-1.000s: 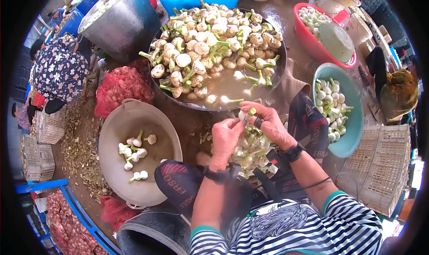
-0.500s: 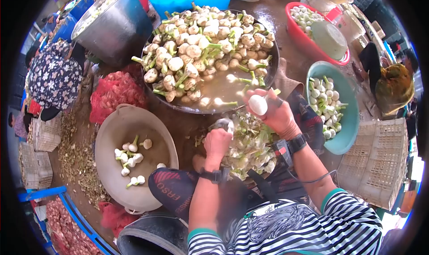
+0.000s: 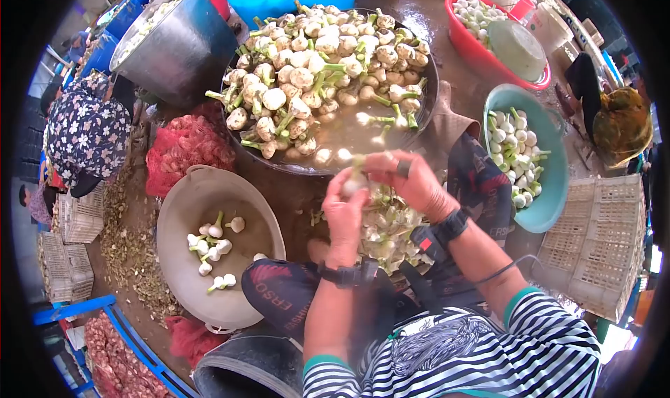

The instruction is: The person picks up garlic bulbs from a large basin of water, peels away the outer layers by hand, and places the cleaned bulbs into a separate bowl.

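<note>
A white garlic bulb is held in front of the big pan, its pale green stem pointing up. My left hand has its fingers closed round the bulb. Reaching in from the right, my right hand wears a dark ring and has its fingertips pinched at the stem; exact contact is blurred. Beyond both hands, the wide dark pan holds muddy water and a heap of unpeeled garlic. Below them lies a pile of peeled-off garlic skins between my legs.
At left, a grey basin contains several clean bulbs; a red net sack lies behind it. A teal basin and a red basin with white garlic stand at right, near a plastic crate. Another person sits at left.
The bulb has passed from my right hand to my left. Both hands have come together near the pan's front edge, the right one moving left and the left one rising slightly.
</note>
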A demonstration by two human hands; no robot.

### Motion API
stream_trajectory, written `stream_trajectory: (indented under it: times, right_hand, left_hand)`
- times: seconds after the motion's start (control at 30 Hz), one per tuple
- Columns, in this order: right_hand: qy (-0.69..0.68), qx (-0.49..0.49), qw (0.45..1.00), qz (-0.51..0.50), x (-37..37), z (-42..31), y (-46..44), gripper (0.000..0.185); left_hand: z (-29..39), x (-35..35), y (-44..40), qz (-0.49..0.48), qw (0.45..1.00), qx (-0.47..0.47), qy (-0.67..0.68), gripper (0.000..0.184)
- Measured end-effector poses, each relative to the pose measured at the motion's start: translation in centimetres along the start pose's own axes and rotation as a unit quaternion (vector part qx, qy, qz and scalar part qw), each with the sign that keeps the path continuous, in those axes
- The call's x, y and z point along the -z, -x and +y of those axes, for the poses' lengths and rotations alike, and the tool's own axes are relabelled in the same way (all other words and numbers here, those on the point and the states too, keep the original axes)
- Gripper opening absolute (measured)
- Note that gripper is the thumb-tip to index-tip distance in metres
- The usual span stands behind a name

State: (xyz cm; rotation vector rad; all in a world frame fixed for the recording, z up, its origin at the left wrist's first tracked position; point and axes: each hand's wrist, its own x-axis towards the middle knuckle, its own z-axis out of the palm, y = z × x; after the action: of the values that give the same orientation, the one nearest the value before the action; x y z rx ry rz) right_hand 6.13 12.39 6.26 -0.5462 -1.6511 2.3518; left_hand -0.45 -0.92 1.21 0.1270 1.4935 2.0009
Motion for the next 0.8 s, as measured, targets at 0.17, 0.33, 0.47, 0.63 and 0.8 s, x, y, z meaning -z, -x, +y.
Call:
stream_trajectory:
  times: [0.17, 0.33, 0.47, 0.63, 0.8]
  right_hand:
    - [0.127, -0.021, 0.991, -0.024, 3.7, -1.3, -8.3, 0.033]
    - [0.617, 0.003, 0.744, -0.256, 3.5, 2.0, -16.5, 0.036]
    - [0.766, 0.019, 0.572, -0.292, 5.6, 10.0, -20.6, 0.036]
    - [0.738, -0.193, 0.560, -0.322, 5.5, 6.5, -20.3, 0.033]
    - [0.588, -0.052, 0.742, -0.318, 3.4, -1.0, -17.1, 0.036]
  left_hand:
    - [0.4, 1.8, -0.7, 0.067, 0.968, 0.052, 0.235, 0.033]
    - [0.1, 2.3, -1.5, 0.019, 0.929, 0.091, 0.359, 0.041]
    - [0.0, 2.7, -2.3, 0.005, 0.900, 0.071, 0.430, 0.049]
    - [0.0, 2.7, -3.4, 0.024, 0.897, 0.086, 0.434, 0.050]
    - [0.1, 2.3, -3.4, 0.047, 0.910, 0.097, 0.399, 0.048]
